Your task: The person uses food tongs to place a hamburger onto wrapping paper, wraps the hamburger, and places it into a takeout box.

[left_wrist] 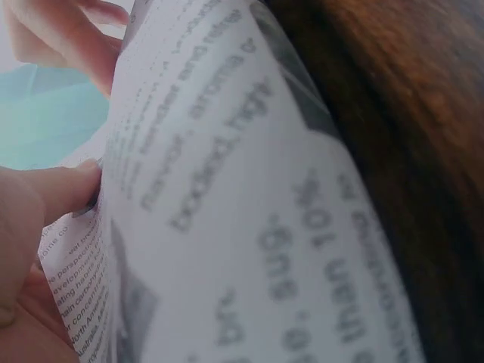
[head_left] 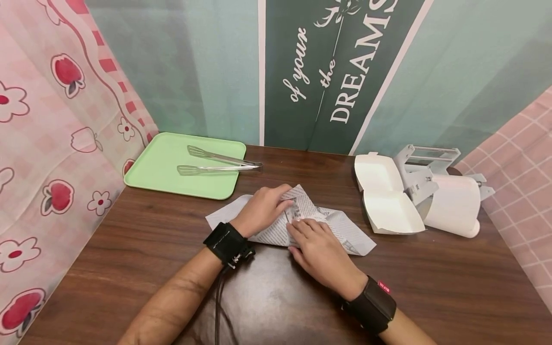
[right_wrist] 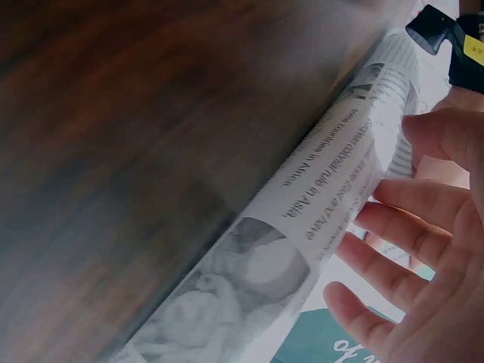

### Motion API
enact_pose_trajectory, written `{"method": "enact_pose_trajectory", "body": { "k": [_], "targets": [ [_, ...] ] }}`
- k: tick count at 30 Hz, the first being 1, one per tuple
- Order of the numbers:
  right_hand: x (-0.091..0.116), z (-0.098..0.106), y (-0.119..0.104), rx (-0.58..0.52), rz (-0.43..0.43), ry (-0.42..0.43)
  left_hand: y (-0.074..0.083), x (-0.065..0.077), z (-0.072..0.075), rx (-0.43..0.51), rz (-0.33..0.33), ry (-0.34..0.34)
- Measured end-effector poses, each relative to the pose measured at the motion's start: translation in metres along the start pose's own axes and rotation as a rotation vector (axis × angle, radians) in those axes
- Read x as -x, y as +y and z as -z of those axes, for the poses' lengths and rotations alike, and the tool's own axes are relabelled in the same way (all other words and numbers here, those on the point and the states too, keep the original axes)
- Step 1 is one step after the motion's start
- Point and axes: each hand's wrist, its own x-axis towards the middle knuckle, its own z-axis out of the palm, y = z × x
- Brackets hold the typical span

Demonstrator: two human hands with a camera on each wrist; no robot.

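A sheet of white wrapping paper with newspaper-style print [head_left: 267, 235] lies partly folded on the table, its two side corners spreading left and right. My left hand [head_left: 263, 208] grips the paper near its raised middle, thumb and fingers around a fold. The right hand [head_left: 321, 249] rests on the near side of the fold, its fingers fairly straight and touching the paper. In the right wrist view, those fingers [right_wrist: 408, 238] lie along the folded edge. Close up in the left wrist view, the printed paper [left_wrist: 219, 189] rises as a rounded fold. Anything under it is hidden.
A green tray [head_left: 151, 167] stands at the back left, with metal tongs [head_left: 215, 167] lying across its right edge. To the right is an open white takeaway box [head_left: 394, 211], beside a white stand holding a paper roll [head_left: 454, 203]. A curtain [head_left: 215, 72] hangs behind the table.
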Motion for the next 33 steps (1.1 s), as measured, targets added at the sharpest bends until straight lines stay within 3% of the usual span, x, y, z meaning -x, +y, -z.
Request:
{"method": "enact_pose_trajectory", "body": {
  "k": [5,16,19,26,33],
  "targets": [
    [-0.004,0.002,0.001,0.017,0.008,-0.021,-0.001,0.002,0.003,-0.028,-0.004,0.025],
    [-0.010,0.004,0.002,-0.014,-0.008,-0.032,-0.003,0.018,0.011,-0.243,-0.108,0.062],
    [-0.012,0.006,0.002,-0.028,-0.013,-0.041,-0.003,0.024,0.012,-0.264,-0.116,0.027],
    [-0.016,0.011,0.001,-0.080,-0.052,-0.115,-0.010,0.031,0.011,-0.230,-0.044,-0.122],
    [-0.019,0.016,0.000,-0.090,-0.066,-0.128,-0.013,0.030,0.009,-0.231,-0.055,-0.168]
  ]
}}
